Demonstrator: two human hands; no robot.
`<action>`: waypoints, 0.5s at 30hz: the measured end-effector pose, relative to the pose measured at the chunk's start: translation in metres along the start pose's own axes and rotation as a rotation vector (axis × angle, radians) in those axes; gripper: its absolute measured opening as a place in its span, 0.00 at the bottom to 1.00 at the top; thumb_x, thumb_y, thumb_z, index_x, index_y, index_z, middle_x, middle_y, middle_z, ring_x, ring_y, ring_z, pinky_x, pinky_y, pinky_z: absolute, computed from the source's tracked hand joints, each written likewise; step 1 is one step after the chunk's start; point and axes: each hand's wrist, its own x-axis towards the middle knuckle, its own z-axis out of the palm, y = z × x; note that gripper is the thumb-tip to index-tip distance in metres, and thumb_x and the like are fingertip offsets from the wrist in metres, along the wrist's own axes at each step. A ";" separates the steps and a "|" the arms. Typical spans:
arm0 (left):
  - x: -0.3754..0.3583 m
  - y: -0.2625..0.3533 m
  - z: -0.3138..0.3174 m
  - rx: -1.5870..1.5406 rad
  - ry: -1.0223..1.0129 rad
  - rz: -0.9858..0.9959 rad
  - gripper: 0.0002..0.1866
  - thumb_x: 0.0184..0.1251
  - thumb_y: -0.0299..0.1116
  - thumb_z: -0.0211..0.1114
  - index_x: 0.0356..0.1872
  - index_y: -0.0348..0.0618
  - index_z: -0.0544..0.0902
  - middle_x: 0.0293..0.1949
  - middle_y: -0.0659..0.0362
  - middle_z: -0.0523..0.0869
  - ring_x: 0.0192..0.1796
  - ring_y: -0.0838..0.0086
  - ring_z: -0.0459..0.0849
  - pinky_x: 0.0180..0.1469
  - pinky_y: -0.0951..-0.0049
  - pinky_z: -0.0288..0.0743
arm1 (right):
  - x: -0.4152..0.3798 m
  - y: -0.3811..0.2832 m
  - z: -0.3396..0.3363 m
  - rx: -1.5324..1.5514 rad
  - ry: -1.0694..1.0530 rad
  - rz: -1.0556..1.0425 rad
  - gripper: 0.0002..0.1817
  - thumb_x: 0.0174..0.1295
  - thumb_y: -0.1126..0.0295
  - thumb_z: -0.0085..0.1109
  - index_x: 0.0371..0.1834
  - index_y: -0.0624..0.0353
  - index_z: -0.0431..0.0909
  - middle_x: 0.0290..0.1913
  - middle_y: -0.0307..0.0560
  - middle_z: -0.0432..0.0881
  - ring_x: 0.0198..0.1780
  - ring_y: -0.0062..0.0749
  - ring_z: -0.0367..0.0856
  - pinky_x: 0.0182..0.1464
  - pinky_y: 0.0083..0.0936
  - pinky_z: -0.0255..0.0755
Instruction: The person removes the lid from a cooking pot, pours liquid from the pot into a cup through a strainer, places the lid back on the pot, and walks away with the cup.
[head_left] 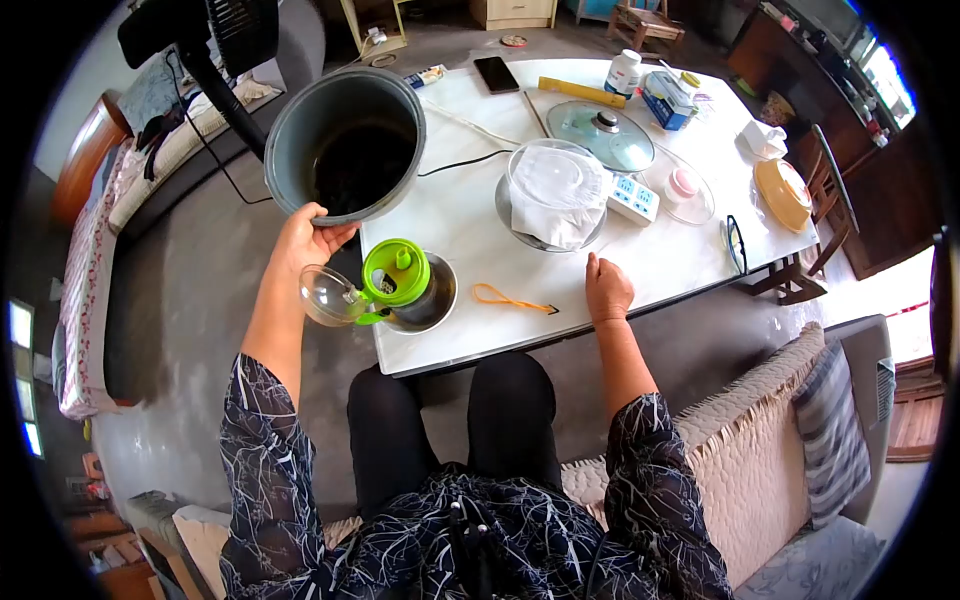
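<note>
My left hand [308, 243] grips the near rim of a large grey pot [290, 130], thumb on the rim and fingers beneath. The pot tilts toward me with dark liquid or residue at its bottom. Just below stands a cup with a green lid [397, 272], set in a metal bowl [443, 305]; a clear domed cap [330, 296] hangs off its left side. My right hand [608, 288] is closed in a fist at the table's near edge, with nothing visible in it. Beyond it sits a bowl covered by a clear lid and white cloth [555, 195].
On the white table [460, 205] lie an orange cord loop [510, 299], a power strip [633, 200], a glass pot lid [590, 135], a phone [495, 74], a white bottle [624, 73], glasses [736, 245] and a yellow basket [783, 196]. A sofa [740, 430] stands behind right.
</note>
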 end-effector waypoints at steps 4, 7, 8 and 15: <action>-0.001 0.003 0.000 0.034 0.000 -0.030 0.16 0.53 0.27 0.50 0.42 0.28 0.69 0.36 0.41 0.80 0.36 0.52 0.83 0.45 0.57 0.78 | -0.001 0.001 0.000 0.013 -0.001 0.006 0.22 0.63 0.52 0.42 0.19 0.56 0.75 0.25 0.48 0.78 0.30 0.47 0.77 0.32 0.40 0.69; 0.001 -0.003 -0.003 0.038 -0.040 -0.037 0.16 0.52 0.27 0.51 0.42 0.28 0.69 0.36 0.41 0.80 0.35 0.51 0.83 0.45 0.57 0.78 | -0.001 0.001 0.001 -0.004 0.004 0.012 0.23 0.63 0.52 0.42 0.19 0.56 0.74 0.25 0.48 0.78 0.30 0.47 0.76 0.32 0.40 0.69; 0.000 -0.005 -0.002 0.033 -0.050 -0.052 0.14 0.52 0.28 0.51 0.39 0.29 0.70 0.34 0.40 0.81 0.35 0.51 0.83 0.45 0.56 0.78 | -0.001 0.001 0.001 -0.001 0.003 0.003 0.23 0.63 0.52 0.42 0.19 0.56 0.74 0.25 0.48 0.78 0.30 0.47 0.76 0.32 0.40 0.69; 0.002 -0.007 0.008 0.113 -0.043 -0.098 0.10 0.56 0.31 0.52 0.32 0.31 0.71 0.31 0.42 0.82 0.34 0.52 0.84 0.42 0.58 0.79 | -0.001 0.000 -0.003 -0.039 -0.036 -0.003 0.23 0.64 0.52 0.40 0.20 0.57 0.74 0.26 0.50 0.78 0.31 0.49 0.76 0.33 0.41 0.68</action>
